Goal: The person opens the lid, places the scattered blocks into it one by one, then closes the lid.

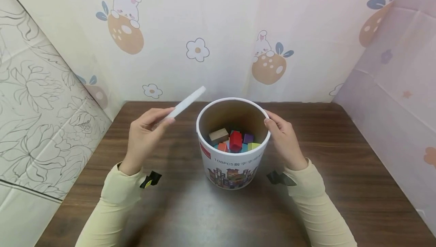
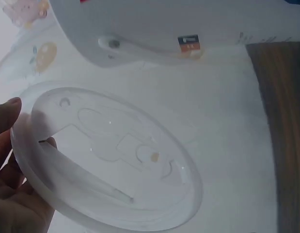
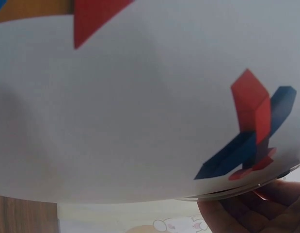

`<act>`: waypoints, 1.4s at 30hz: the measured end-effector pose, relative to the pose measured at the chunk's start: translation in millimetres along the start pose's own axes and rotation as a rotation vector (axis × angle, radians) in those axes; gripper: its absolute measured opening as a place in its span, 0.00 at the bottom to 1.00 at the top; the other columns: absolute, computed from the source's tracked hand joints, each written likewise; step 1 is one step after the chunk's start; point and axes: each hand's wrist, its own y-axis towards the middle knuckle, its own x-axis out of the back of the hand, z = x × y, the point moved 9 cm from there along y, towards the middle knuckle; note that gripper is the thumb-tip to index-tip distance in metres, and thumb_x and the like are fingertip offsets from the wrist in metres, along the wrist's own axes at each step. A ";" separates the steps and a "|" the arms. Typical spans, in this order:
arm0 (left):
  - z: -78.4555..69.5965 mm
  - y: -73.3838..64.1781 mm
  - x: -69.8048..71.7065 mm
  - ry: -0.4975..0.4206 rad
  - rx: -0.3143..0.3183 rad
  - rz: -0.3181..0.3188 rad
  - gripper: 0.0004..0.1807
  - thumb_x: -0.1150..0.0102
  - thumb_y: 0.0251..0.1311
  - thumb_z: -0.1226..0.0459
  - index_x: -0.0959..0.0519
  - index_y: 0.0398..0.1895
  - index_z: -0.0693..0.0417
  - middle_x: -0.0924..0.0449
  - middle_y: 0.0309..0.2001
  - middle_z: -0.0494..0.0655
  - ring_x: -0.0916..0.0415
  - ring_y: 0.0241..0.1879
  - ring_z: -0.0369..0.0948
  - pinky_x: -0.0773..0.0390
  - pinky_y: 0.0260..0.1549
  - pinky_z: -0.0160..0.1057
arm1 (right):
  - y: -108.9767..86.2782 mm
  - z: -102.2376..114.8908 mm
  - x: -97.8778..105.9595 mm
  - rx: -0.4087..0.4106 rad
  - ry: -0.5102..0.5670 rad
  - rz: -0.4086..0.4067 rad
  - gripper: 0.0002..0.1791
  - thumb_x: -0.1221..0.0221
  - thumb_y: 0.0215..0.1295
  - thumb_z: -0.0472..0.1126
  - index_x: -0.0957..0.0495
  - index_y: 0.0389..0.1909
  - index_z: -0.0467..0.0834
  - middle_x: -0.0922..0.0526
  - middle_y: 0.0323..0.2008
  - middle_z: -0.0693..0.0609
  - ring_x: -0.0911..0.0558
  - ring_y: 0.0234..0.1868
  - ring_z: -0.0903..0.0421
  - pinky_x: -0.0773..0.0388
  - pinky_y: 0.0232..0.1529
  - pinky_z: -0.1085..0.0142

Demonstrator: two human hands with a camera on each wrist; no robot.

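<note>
A white printed bucket (image 1: 218,163) stands upright on the table, its top uncovered. Inside lie several coloured blocks (image 1: 235,141), red, orange, purple, yellow and plain wood among them. My left hand (image 1: 146,133) pinches the edge of a translucent round plastic lid (image 2: 116,160), held tilted to the left of the bucket and apart from it. At the bucket's right side, my right hand (image 1: 283,137) grips the rim (image 1: 267,135), thumb on top. The right wrist view is mostly the bucket's white wall (image 3: 116,111), with the fingers (image 3: 266,208) at its rim.
The bucket stands near the middle of a dark wood table (image 1: 211,220). Behind it hangs a pale curtain (image 1: 225,19) with rabbit and fruit prints, and a flower-lined cloth (image 1: 37,99) covers the left side. A carrying handle (image 2: 135,51) hangs on the bucket's side.
</note>
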 end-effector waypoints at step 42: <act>-92.2 -35.6 -124.7 0.246 -0.643 0.334 0.13 0.31 0.53 0.66 0.14 0.44 0.54 0.14 0.40 0.44 0.19 0.41 0.40 0.21 0.44 0.33 | -2.5 0.2 4.2 0.020 -0.011 -0.057 0.24 0.58 0.76 0.51 0.21 0.55 0.42 0.16 0.43 0.54 0.23 0.43 0.60 0.26 0.50 0.69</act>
